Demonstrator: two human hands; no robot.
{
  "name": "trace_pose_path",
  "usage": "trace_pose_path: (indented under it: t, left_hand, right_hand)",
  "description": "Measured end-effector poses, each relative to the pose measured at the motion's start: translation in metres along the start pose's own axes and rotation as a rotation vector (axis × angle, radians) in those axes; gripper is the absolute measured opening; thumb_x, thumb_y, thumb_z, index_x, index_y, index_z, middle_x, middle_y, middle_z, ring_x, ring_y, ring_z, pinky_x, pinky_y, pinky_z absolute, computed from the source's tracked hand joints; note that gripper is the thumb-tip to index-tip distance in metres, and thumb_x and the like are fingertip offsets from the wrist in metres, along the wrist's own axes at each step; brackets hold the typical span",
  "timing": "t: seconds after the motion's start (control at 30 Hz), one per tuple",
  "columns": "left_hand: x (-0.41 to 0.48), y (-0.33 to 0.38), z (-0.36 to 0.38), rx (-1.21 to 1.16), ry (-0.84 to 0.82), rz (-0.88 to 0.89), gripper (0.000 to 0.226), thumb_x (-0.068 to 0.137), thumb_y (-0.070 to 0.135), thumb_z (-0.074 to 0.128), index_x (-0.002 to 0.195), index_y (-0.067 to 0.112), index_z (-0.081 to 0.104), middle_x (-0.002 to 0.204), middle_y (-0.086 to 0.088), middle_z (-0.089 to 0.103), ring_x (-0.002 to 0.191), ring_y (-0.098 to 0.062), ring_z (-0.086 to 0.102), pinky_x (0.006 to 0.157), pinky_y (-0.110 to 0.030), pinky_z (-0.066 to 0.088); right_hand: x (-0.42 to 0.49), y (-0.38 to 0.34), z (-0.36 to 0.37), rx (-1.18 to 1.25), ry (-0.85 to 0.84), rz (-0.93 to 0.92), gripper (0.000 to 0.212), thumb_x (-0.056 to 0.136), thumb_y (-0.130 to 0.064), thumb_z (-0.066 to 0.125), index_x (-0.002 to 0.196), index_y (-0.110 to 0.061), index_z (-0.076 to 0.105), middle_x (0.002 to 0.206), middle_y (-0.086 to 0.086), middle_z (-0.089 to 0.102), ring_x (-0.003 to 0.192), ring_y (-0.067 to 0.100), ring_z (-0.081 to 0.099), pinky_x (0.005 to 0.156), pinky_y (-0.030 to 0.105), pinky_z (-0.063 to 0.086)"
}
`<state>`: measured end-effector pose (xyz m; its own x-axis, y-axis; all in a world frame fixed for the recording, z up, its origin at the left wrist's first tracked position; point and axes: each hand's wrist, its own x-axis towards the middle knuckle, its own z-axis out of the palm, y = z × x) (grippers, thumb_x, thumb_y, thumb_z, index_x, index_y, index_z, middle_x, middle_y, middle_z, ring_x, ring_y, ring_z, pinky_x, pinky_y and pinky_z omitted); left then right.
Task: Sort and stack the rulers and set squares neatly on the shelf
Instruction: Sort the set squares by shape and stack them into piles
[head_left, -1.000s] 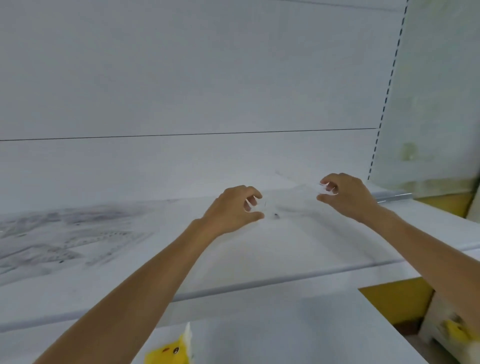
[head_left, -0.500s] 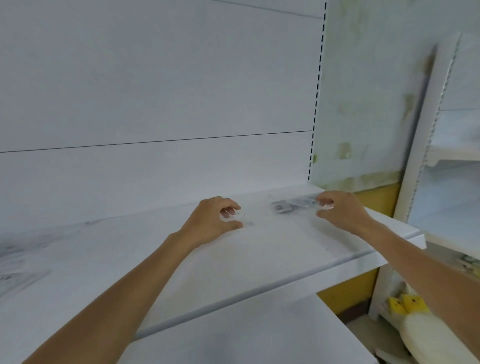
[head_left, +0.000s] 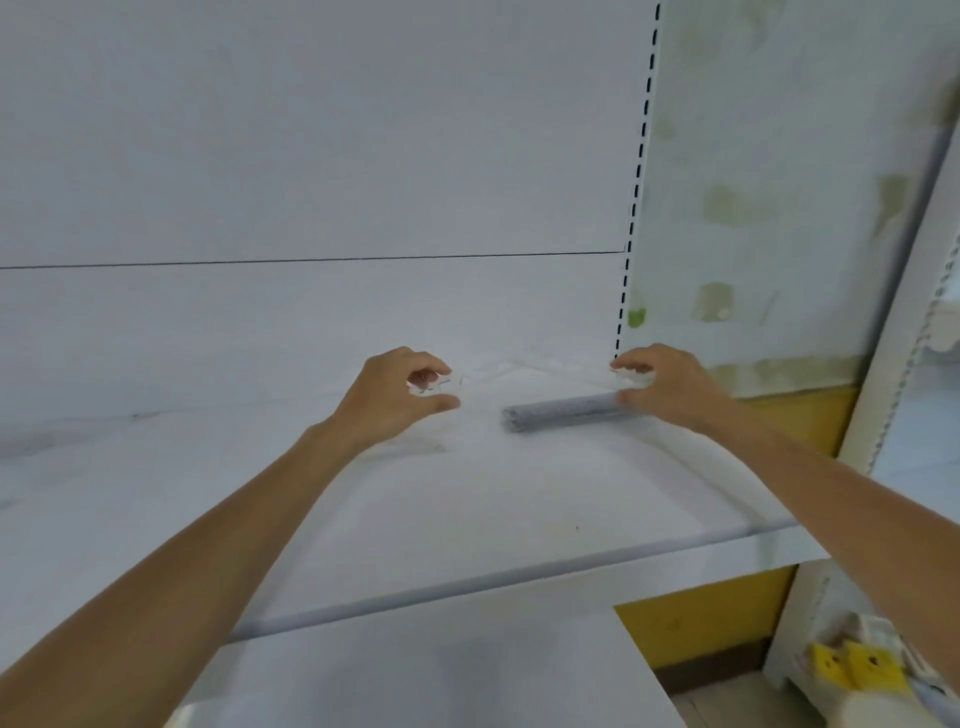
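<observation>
Mid-task, by my read: your left grip and right grip each pinch an end of the clear ruler stack, down at the back right corner of the shelf, not yet released; blur hides whether it rests flat, and any other pieces are out of view.

Single head view, angled forward and down, close over white shelf, both forearms reaching in

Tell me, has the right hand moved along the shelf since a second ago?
Yes, rightward: the right hand was left of the black-slotted post, now it sits just past its foot.
</observation>
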<state>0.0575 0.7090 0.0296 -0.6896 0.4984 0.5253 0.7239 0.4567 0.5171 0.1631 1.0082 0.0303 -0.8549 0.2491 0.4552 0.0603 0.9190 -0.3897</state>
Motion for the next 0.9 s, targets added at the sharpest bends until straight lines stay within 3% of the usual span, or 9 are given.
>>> trace_pose_path:
  t: [0.2, 0.37, 0.47, 0.6, 0.73, 0.9]
  left_hand:
    - [0.017, 0.016, 0.019, -0.060, 0.180, -0.086, 0.024, 0.071, 0.026, 0.078, 0.092, 0.024, 0.067, 0.091, 0.004, 0.063, 0.077, 0.002, 0.056, 0.065, 0.004, 0.036]
    - [0.009, 0.014, 0.029, -0.023, 0.210, -0.166, 0.026, 0.071, 0.025, 0.078, 0.094, 0.021, 0.068, 0.092, 0.005, 0.063, 0.079, 0.001, 0.056, 0.064, 0.004, 0.036]
    - [0.006, 0.014, 0.031, -0.006, 0.214, -0.177, 0.024, 0.071, 0.025, 0.079, 0.091, 0.024, 0.068, 0.089, 0.007, 0.063, 0.079, 0.001, 0.057, 0.065, 0.003, 0.037]
    - [0.001, 0.013, 0.037, 0.031, 0.183, -0.203, 0.022, 0.071, 0.026, 0.078, 0.091, 0.025, 0.067, 0.085, 0.012, 0.060, 0.079, 0.001, 0.057, 0.066, -0.003, 0.039]
    - [0.003, 0.016, 0.039, 0.046, 0.162, -0.220, 0.022, 0.072, 0.024, 0.078, 0.090, 0.024, 0.067, 0.085, 0.012, 0.059, 0.077, 0.004, 0.056, 0.065, -0.001, 0.038]
    - [0.005, 0.024, 0.041, 0.051, 0.154, -0.204, 0.021, 0.071, 0.025, 0.078, 0.089, 0.027, 0.066, 0.085, 0.013, 0.059, 0.077, 0.006, 0.056, 0.064, 0.002, 0.036]
  right_hand:
    - [0.023, 0.033, -0.010, 0.019, -0.083, -0.128, 0.015, 0.078, -0.016, 0.069, 0.092, -0.022, 0.067, 0.105, 0.002, 0.060, 0.094, 0.011, 0.051, 0.083, 0.021, 0.036]
    - [0.034, 0.037, -0.001, 0.162, -0.237, -0.171, 0.011, 0.080, -0.024, 0.069, 0.090, -0.029, 0.065, 0.105, -0.005, 0.062, 0.098, 0.008, 0.057, 0.088, 0.026, 0.046]
    - [0.040, 0.039, 0.008, 0.158, -0.304, -0.184, 0.008, 0.081, -0.021, 0.065, 0.085, -0.028, 0.069, 0.096, -0.007, 0.066, 0.090, 0.004, 0.059, 0.088, 0.028, 0.050]
    - [0.038, 0.037, 0.027, 0.153, -0.207, -0.259, 0.012, 0.086, -0.021, 0.062, 0.091, -0.019, 0.072, 0.100, -0.006, 0.069, 0.094, 0.005, 0.056, 0.086, 0.018, 0.039]
    - [0.038, 0.035, 0.029, 0.085, -0.261, -0.282, 0.019, 0.082, -0.037, 0.064, 0.095, -0.025, 0.070, 0.104, -0.008, 0.067, 0.100, 0.009, 0.056, 0.088, 0.026, 0.042]
    - [0.039, 0.032, 0.025, 0.137, -0.282, -0.301, 0.022, 0.080, -0.025, 0.069, 0.101, -0.023, 0.069, 0.105, -0.004, 0.068, 0.100, 0.007, 0.058, 0.083, 0.018, 0.038]
